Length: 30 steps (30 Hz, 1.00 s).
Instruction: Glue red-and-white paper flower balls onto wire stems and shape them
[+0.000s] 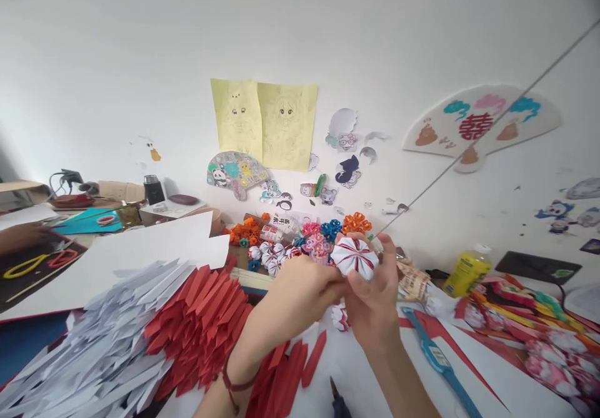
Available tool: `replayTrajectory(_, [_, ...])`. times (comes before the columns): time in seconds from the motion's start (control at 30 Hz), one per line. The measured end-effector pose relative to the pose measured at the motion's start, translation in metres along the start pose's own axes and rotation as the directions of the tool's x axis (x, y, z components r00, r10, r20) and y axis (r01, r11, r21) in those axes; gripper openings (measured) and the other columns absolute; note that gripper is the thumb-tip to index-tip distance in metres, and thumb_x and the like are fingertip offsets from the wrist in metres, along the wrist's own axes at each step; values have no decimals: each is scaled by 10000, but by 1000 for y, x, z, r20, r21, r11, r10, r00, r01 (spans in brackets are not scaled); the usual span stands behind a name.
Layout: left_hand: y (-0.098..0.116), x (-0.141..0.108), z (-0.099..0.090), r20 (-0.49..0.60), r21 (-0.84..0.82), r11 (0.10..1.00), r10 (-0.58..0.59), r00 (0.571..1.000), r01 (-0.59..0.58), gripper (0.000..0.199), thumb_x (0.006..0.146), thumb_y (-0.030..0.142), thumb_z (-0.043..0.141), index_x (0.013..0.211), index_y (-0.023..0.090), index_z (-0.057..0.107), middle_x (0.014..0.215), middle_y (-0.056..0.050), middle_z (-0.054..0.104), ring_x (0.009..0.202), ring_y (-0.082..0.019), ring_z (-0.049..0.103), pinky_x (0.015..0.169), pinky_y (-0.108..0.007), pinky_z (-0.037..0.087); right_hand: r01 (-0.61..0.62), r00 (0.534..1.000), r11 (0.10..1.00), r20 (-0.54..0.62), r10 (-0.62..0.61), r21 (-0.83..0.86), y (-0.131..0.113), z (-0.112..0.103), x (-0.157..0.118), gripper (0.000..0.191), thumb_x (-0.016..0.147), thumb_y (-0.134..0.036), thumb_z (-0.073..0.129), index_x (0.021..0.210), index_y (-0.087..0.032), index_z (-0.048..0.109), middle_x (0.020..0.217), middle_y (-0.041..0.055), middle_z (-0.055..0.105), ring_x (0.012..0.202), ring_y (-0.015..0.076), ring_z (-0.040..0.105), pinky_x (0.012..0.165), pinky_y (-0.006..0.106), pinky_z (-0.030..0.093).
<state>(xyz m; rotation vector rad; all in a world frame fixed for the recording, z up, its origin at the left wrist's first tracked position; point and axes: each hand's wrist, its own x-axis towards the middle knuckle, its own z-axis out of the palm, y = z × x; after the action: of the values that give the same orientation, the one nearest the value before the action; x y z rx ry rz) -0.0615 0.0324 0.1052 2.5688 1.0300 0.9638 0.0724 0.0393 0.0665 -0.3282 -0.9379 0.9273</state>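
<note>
A white folded-paper ball with thin red stripes (355, 257) is held up in front of me. My right hand (375, 296) grips it between thumb and fingers. Closed beside its lower left is my left hand (300, 290); its fingertips are hidden behind the ball and the right hand, so what they pinch does not show. A taut grey cord (438, 180) runs from the upper right down to the ball and right fingers. A smaller red-and-white paper ball (340, 317) is below, by my right wrist. Red folded strips (199, 324) lie left of my left forearm.
White folded strips (112, 337) are heaped at the left. A dark pointed tool (338, 402) and a blue watch-like strap (438, 358) lie nearer me. Several paper flowers (319, 243) line the wall by a yellow bottle (467, 271). Another person's hand (23, 237) is far left near yellow-handled scissors (25, 267).
</note>
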Motion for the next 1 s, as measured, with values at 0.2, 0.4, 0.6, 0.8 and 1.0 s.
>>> replayTrajectory(0.2, [-12, 0, -13, -221, -41, 996, -81, 972, 73, 386, 974, 228, 539, 598, 169, 601, 522, 29, 633, 462, -85, 533, 541, -200, 379, 5, 999, 1000, -33, -6, -12, 2, -6, 6, 707, 648, -206, 855, 1239, -339, 490, 1200, 46, 624, 1033, 195, 648, 892, 382, 535])
replayTrajectory(0.4, [-34, -4, -25, -488, -150, 977, -204, 848, 149, 274, 988, 319, 550, 808, 181, 704, 623, 23, 683, 506, -99, 551, 550, -214, 425, -23, 999, 1000, -49, 22, -3, 4, -12, 12, 703, 667, -268, 852, 1263, -336, 486, 1188, 49, 643, 1070, 218, 650, 982, 463, 504])
replayTrajectory(0.6, [-22, 0, -20, -387, -41, 999, -31, 922, 17, 180, 944, 253, 648, 1118, 216, 672, 1092, -44, 718, 893, -162, 649, 767, -267, 481, -26, 998, 999, 63, 28, -30, 12, -17, 16, 713, 675, -263, 859, 1269, -312, 468, 1162, 57, 671, 1046, 227, 670, 988, 464, 497])
replayTrajectory(0.8, [-10, 0, -15, -495, -91, 996, -61, 867, 18, 374, 914, 357, 700, 1238, 204, 590, 952, -23, 700, 743, -135, 607, 722, -265, 474, -107, 977, 990, 174, 122, -95, 33, -29, 17, 758, 653, -338, 881, 1279, -291, 457, 1156, 84, 683, 1035, 257, 685, 910, 443, 555])
replayTrajectory(1.0, [-32, 5, -9, -269, -3, 1000, -14, 963, 13, 671, 832, 493, 752, 1378, 199, 497, 1324, -126, 600, 1197, -279, 566, 979, -401, 471, -300, 917, 951, 255, 308, -72, 41, -35, 13, 781, 742, -495, 811, 1397, -325, 420, 1151, 70, 705, 1013, 258, 713, 925, 462, 562])
